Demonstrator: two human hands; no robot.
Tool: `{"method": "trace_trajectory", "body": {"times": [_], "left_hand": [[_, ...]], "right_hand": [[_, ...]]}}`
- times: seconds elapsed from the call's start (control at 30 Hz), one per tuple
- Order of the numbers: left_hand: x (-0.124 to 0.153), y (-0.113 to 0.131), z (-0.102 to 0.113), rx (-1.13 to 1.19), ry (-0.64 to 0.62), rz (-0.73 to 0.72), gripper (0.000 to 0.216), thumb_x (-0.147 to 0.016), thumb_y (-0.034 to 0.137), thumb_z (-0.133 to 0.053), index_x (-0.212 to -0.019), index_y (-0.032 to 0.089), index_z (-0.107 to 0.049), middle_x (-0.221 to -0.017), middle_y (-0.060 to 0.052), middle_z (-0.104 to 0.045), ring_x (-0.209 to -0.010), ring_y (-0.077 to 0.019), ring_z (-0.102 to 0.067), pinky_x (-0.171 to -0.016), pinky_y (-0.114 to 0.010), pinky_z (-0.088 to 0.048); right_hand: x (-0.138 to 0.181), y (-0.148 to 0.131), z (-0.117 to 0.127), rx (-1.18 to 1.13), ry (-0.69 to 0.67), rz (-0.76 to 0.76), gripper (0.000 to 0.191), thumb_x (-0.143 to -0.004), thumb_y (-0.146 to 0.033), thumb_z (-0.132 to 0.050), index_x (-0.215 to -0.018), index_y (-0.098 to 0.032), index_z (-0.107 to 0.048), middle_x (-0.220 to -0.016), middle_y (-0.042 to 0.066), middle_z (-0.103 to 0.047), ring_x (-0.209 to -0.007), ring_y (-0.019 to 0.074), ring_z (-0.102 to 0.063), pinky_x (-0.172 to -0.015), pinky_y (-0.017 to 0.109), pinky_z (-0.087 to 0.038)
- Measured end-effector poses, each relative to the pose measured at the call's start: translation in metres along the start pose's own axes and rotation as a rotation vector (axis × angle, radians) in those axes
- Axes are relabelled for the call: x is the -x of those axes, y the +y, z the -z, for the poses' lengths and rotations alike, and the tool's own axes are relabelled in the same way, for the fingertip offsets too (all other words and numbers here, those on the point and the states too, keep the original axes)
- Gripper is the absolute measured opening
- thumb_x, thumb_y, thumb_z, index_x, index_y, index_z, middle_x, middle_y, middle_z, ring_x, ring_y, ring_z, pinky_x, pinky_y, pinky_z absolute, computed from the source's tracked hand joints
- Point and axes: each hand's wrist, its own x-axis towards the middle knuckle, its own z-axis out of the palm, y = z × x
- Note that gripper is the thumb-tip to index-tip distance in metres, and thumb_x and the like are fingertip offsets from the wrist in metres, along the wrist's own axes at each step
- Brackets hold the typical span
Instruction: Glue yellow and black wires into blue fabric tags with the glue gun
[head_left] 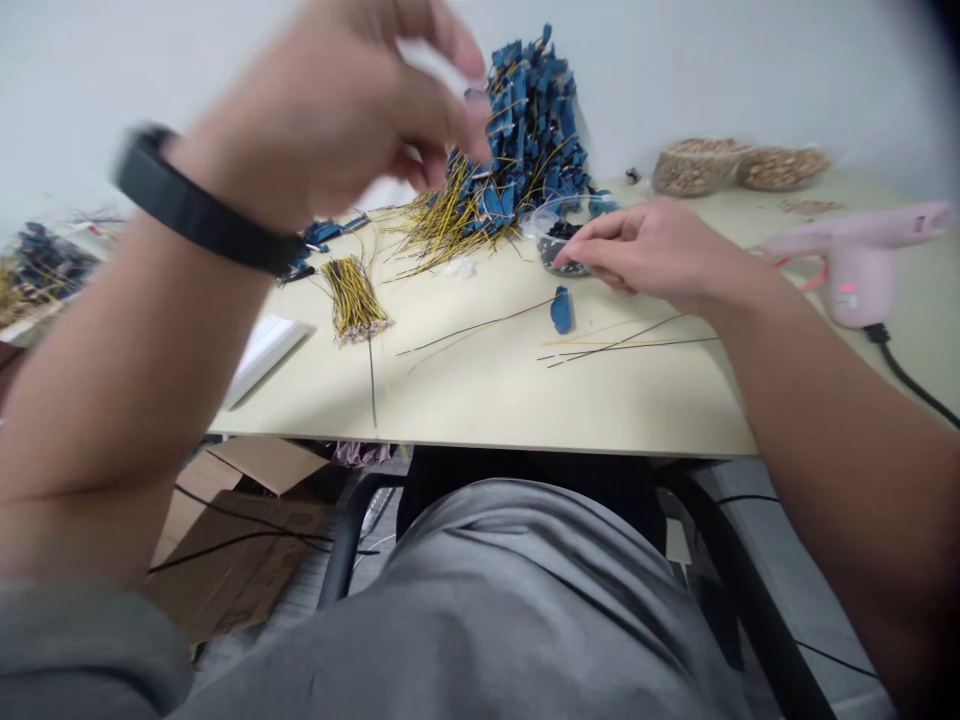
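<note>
My left hand [375, 110], blurred and wearing a black wristband [202, 205], is raised high over the left part of the table. Its thumb and fingers come together in a pinch; what they hold is too small and smeared to name. My right hand [637, 250] reaches with fingers pressed together into the rim of a clear round tub [551, 255] holding small black pieces. Its fingertips are partly hidden. Just in front of the tub lies a blue piece [560, 310] with a yellow and a black wire. Loose wires [622, 345] lie below my right hand.
A tall heap of blue pieces with yellow wires [532, 130] stands against the wall. A bundle of yellow and black wires [352, 300] and a white box [266, 355] are left. A pink heat gun [862, 255] and bags of beige pieces [697, 168] are right.
</note>
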Motion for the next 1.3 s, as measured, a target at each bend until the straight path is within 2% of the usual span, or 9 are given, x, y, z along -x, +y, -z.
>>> {"method": "trace_trajectory", "body": {"times": [0.13, 0.27, 0.5, 0.6, 0.8, 0.9, 1.0, 1.17, 1.3], "left_hand": [[0.000, 0.036, -0.027, 0.231, -0.054, 0.055, 0.045, -0.113, 0.037, -0.109, -0.132, 0.025, -0.070, -0.088, 0.005, -0.076, -0.081, -0.0133, -0.077, -0.083, -0.027, -0.068], [0.004, 0.050, -0.049, 0.410, -0.127, 0.152, 0.046, -0.106, 0.019, -0.110, -0.123, 0.023, -0.068, -0.089, 0.002, -0.082, -0.071, -0.0138, -0.079, -0.077, -0.028, -0.068], [0.000, 0.045, -0.054, 0.458, -0.110, 0.213, 0.047, -0.106, 0.008, -0.105, -0.119, 0.024, -0.063, -0.088, 0.004, -0.082, -0.070, -0.0140, -0.082, -0.080, -0.029, -0.071], [-0.001, 0.048, -0.055, 0.384, -0.140, 0.175, 0.041, -0.109, 0.012, -0.102, -0.119, 0.024, -0.064, -0.090, 0.002, -0.081, -0.073, -0.0145, -0.081, -0.080, -0.030, -0.070], [0.002, 0.038, -0.050, -0.030, -0.137, 0.081, 0.008, -0.119, 0.019, -0.078, -0.124, 0.024, -0.074, -0.102, -0.006, -0.082, -0.081, -0.0186, -0.072, -0.075, -0.034, -0.058], [0.003, 0.021, -0.045, -0.145, -0.041, 0.074, 0.005, -0.118, 0.024, -0.074, -0.122, 0.023, -0.077, -0.100, -0.006, -0.080, -0.086, -0.0219, -0.069, -0.079, -0.037, -0.054], [0.005, 0.005, -0.039, -0.243, -0.002, 0.074, 0.010, -0.115, 0.033, -0.081, -0.115, 0.023, -0.079, -0.093, -0.004, -0.075, -0.086, -0.0232, -0.067, -0.082, -0.038, -0.051], [0.008, -0.006, -0.026, -0.356, -0.097, 0.054, 0.018, -0.106, 0.040, -0.089, -0.112, 0.023, -0.087, -0.077, 0.000, -0.066, -0.074, -0.0224, -0.062, -0.077, -0.037, -0.047], [0.008, -0.008, -0.026, -0.432, -0.172, 0.057, 0.032, -0.098, 0.048, -0.096, -0.116, 0.022, -0.092, -0.076, 0.001, -0.068, -0.069, -0.0204, -0.061, -0.075, -0.036, -0.046]], "right_hand": [[-0.003, 0.010, -0.009, -0.259, -0.298, 0.094, 0.033, -0.122, -0.046, -0.087, -0.101, -0.021, -0.091, -0.069, -0.003, -0.056, -0.058, 0.0116, -0.037, -0.059, 0.034, -0.027], [-0.007, 0.018, -0.011, -0.245, -0.396, 0.184, 0.058, -0.110, -0.075, -0.102, -0.090, -0.024, -0.085, -0.072, 0.000, -0.063, -0.059, 0.0111, -0.043, -0.055, 0.032, -0.030], [-0.014, 0.024, -0.010, -0.211, -0.454, 0.166, 0.055, -0.112, -0.072, -0.101, -0.092, -0.024, -0.083, -0.078, 0.002, -0.069, -0.060, 0.0110, -0.047, -0.057, 0.033, -0.033], [-0.014, 0.022, -0.005, -0.140, -0.426, 0.147, 0.050, -0.110, -0.071, -0.101, -0.097, -0.025, -0.086, -0.080, 0.003, -0.072, -0.062, 0.0136, -0.050, -0.061, 0.035, -0.037], [-0.016, 0.022, 0.018, 0.361, -0.082, 0.051, 0.029, -0.110, -0.048, -0.089, -0.092, -0.026, -0.090, -0.089, 0.010, -0.083, -0.085, 0.0280, -0.073, -0.084, 0.045, -0.056], [-0.022, 0.030, 0.024, 0.440, -0.126, 0.047, 0.024, -0.105, -0.048, -0.090, -0.109, -0.026, -0.099, -0.102, 0.011, -0.091, -0.100, 0.0334, -0.082, -0.092, 0.047, -0.061], [-0.028, 0.040, 0.025, 0.489, -0.170, 0.105, 0.050, -0.101, -0.064, -0.093, -0.133, -0.027, -0.101, -0.123, 0.012, -0.095, -0.112, 0.0373, -0.086, -0.096, 0.047, -0.063], [-0.032, 0.052, 0.020, 0.484, -0.235, 0.192, 0.093, -0.091, -0.075, -0.099, -0.172, -0.029, -0.088, -0.160, 0.014, -0.091, -0.134, 0.0448, -0.086, -0.112, 0.051, -0.066], [-0.034, 0.057, 0.012, 0.488, -0.249, 0.224, 0.115, -0.083, -0.071, -0.103, -0.187, -0.032, -0.076, -0.186, 0.014, -0.078, -0.158, 0.0514, -0.079, -0.130, 0.058, -0.064]]}}
